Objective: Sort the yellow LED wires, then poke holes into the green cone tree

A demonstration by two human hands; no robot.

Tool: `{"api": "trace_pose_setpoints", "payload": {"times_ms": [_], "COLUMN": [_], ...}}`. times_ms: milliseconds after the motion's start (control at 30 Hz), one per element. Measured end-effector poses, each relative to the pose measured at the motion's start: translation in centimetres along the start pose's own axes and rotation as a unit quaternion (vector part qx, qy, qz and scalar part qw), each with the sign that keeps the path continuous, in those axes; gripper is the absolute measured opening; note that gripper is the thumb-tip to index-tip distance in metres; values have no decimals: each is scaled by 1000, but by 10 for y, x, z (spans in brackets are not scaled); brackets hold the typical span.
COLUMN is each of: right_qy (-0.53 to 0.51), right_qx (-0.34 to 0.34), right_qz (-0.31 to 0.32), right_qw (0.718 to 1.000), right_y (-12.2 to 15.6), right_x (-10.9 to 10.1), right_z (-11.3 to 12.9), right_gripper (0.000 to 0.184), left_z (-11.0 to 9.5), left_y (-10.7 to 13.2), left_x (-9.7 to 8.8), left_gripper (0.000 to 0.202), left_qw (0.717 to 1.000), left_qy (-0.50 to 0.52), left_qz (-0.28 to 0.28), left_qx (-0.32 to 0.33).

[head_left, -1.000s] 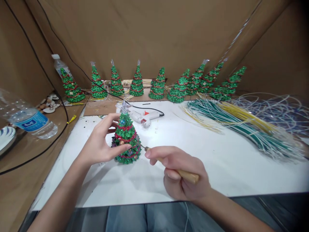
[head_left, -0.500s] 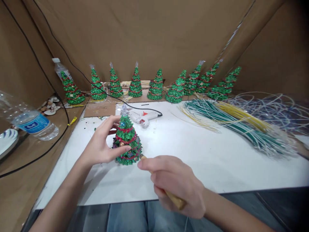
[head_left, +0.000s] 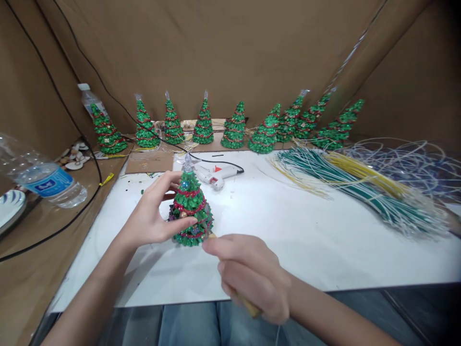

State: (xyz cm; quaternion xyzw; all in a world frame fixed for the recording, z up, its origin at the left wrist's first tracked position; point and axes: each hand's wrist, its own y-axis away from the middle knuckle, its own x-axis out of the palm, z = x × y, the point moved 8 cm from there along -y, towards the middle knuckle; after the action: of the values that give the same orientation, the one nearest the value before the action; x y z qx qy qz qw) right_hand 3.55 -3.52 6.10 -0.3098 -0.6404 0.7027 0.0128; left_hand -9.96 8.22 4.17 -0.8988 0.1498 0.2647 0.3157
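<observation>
A small green Christmas tree (head_left: 190,206) with red garland, little baubles and a clear topper stands upright on the white board. My left hand (head_left: 156,211) is closed around its left side, thumb across the front. In my right hand (head_left: 252,274) is a tool with a wooden handle (head_left: 251,307), gripped in the fist and directed at the tree's lower right side. The tool's tip is hidden at the foliage, so its exact kind cannot be told. Just behind the tree lies a white glue gun (head_left: 216,177) with a red part.
Several similar trees (head_left: 203,120) line the back. Bundles of green and yellow wires (head_left: 345,185) lie on the right of the white board (head_left: 288,250). At left are a water bottle (head_left: 54,185), a plate (head_left: 12,209) and a black cable (head_left: 90,197).
My right hand, with the wooden-handled tool, has moved slightly left and its fist has turned a little. The tree and my left hand stay nearly in place; the view shifts slightly.
</observation>
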Motion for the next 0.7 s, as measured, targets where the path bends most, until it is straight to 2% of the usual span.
{"api": "trace_pose_setpoints", "payload": {"times_ms": [100,233,300,467,567,700], "right_qy": [-24,-69,-94,-192,-227,-244], "right_qx": [15,34,46,120,169,196], "right_qz": [-44,-16,-33,-82,-143,-239], "right_qw": [999,997,994,970,948,919], "right_y": [-5,-9,-8,-3,2,15], "right_x": [-5,-2,-8,-14,-12,-15], "right_z": [-6,-8,-9,-24,-37,-46], "right_gripper": [10,11,10,13,14,14], "left_z": [1,3,2,1,0,1], "left_y": [0,0,-1,0,0,0], "left_x": [0,0,0,0,0,0], "left_gripper": [61,60,60,61,60,59], "left_qw": [1000,1000,1000,1000,1000,1000], "left_qy": [5,4,3,3,-1,-3], "left_qz": [-1,-1,-1,-2,-3,-4], "left_qx": [0,-5,-2,-1,0,2]}}
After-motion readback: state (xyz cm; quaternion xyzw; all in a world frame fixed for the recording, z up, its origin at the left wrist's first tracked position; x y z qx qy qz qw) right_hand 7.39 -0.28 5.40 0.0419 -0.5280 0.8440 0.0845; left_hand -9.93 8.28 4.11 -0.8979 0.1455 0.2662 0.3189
